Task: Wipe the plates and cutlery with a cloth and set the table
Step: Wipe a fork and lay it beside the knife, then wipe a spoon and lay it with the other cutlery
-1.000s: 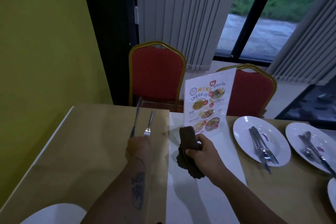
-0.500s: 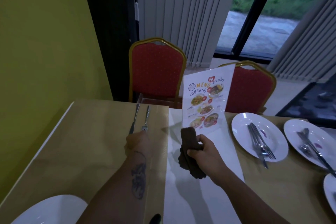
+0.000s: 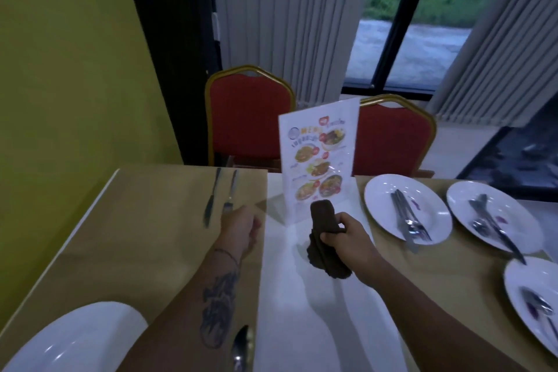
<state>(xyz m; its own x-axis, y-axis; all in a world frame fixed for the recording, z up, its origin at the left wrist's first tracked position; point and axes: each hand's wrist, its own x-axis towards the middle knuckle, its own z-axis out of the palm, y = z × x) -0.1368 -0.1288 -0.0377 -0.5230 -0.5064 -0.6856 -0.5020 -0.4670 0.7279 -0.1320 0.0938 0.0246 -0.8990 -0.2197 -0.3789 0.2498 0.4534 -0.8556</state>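
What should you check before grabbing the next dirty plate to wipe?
1. Cloth in hand: ok. The right hand grips the brown cloth.
2. Left hand free: ok, as far as the view shows; it is by the fork, holding nothing visible.
3. Knife and fork laid out: ok, side by side on the table.
4. Next plate within sight: ok, right of the menu stand.
5. Plate clear to lift: not ok, cutlery lies on it.
6. Plate clean: not ok, purple smears show.
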